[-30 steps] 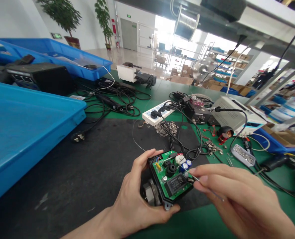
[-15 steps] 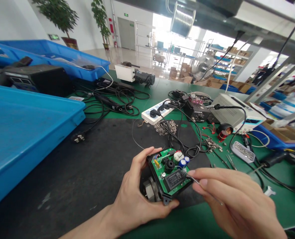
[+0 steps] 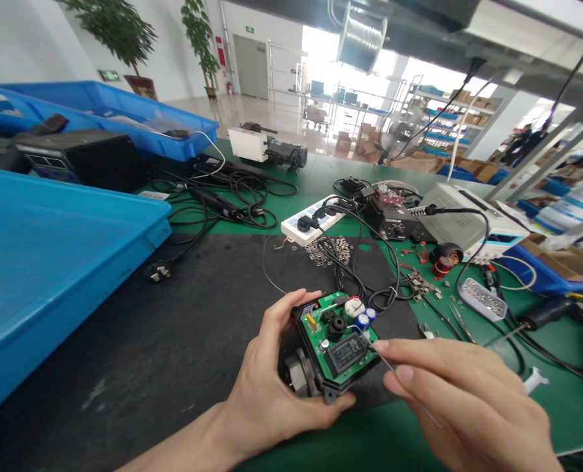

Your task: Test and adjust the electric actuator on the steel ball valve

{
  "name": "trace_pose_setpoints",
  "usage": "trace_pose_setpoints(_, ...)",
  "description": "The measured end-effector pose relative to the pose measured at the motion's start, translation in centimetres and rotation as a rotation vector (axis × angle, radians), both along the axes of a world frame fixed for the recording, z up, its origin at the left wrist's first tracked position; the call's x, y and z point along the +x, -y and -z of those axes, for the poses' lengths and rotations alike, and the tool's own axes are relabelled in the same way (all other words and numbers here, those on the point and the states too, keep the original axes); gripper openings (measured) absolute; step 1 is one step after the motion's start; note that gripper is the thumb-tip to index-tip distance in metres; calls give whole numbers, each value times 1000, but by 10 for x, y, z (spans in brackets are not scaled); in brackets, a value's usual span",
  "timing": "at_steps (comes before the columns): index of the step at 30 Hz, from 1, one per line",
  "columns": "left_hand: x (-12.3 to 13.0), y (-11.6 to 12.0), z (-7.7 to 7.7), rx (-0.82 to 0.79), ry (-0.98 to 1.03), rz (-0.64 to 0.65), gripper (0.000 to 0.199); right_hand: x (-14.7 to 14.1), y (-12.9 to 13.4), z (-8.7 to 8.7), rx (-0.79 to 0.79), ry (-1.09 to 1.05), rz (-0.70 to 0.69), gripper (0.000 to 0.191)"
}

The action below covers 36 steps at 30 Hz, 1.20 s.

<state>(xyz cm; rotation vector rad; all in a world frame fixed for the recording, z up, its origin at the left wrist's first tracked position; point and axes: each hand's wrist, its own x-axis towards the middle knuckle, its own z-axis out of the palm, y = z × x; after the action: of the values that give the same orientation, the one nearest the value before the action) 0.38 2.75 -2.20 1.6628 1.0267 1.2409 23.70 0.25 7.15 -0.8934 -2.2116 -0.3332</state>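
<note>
My left hand [image 3: 272, 380] is wrapped round a black housing [image 3: 329, 393], thumb below and fingers over its far side. A green circuit board [image 3: 316, 341] lies in its open top, carrying a black rectangular module [image 3: 346, 354], blue capacitors [image 3: 362, 321] and a round black part [image 3: 337, 325]. Under the board a metal hex fitting [image 3: 297, 377] shows beside my palm. Between thumb and fingers my right hand [image 3: 463, 387] pinches a thin metal rod [image 3: 388, 364] with a bent tip. That tip is over the board near the capacitors; whether it touches anything I cannot tell.
Behind the housing are a white power strip [image 3: 311, 219], scattered metal rings [image 3: 338, 252] and black cables. A soldering iron [image 3: 429, 210], tweezers [image 3: 461, 322], a small tray of metal parts [image 3: 483, 299] and a screwdriver [image 3: 537, 318] are on the right. A blue bin [image 3: 75, 216] stands left.
The rod's bent tip has shifted slightly left over the board, toward the round black part. My right hand has moved slightly down and right. My left hand keeps its hold on the housing.
</note>
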Motion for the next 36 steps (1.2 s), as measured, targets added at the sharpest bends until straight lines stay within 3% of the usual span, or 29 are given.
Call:
trace_pose_setpoints(5, 0, -1, 0, 8, 7, 4, 116, 10, 7, 8, -65, 40, -15, 15)
trace_pose_setpoints(12, 0, -1, -1, -8, -3, 1, 114, 0, 0, -3, -31, -10, -39, 10)
trace_pose_setpoints(18, 1, 0, -3, -7, -4, -4, 112, 3, 5, 0, -49, 8, -14, 18)
trace_pose_setpoints(25, -1, 0, 0, -18, -1, 17, 115, -2, -3, -5, -114, -120, -81, 16)
trace_pose_setpoints(30, -1, 0, 0, -18, 13, 17, 114, -8, -6, -2, -161, -236, -58, 17)
trace_pose_setpoints(36, 0, -1, 0, -17, 17, 17, 115, -11, -5, 1, -122, -242, -55, 21)
